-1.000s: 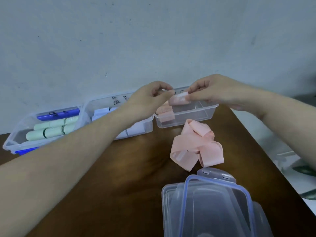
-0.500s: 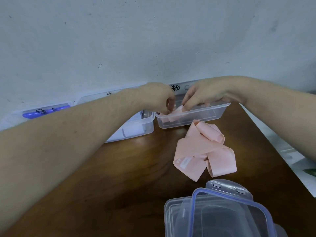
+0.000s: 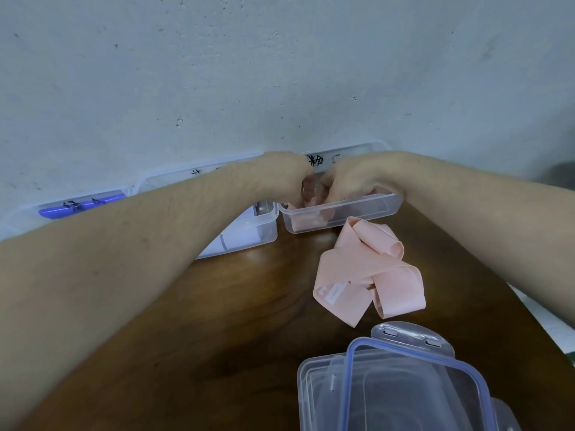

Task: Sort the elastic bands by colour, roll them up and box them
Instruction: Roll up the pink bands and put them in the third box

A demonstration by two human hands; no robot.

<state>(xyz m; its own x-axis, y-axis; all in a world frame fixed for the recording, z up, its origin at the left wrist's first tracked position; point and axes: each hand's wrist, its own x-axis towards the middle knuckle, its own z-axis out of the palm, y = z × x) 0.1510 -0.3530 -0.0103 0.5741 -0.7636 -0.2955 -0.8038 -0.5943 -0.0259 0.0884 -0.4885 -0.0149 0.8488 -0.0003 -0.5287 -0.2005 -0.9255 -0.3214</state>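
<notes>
L hand (image 3: 287, 178) & R hand (image 3: 353, 181) both in clear box (image 3: 370, 214) at bench rear, fingers curled on pink roll (image 3: 308, 202) | loose pink band (image 3: 357, 275) on bench just in front | judged light, soft, springy – pinch flat end, keep tension

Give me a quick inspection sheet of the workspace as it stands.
Surface: brown wooden table.
Job's things: loose pink band unrolled on the table; pink roll going into the right clear box; two more boxes to its left.
Clutter: stacked lids nearest the camera.
Hands: left hand and right hand both in the right box; grip unclear.
Cables: nothing seen.
Surroundings: pale wall behind.
</notes>
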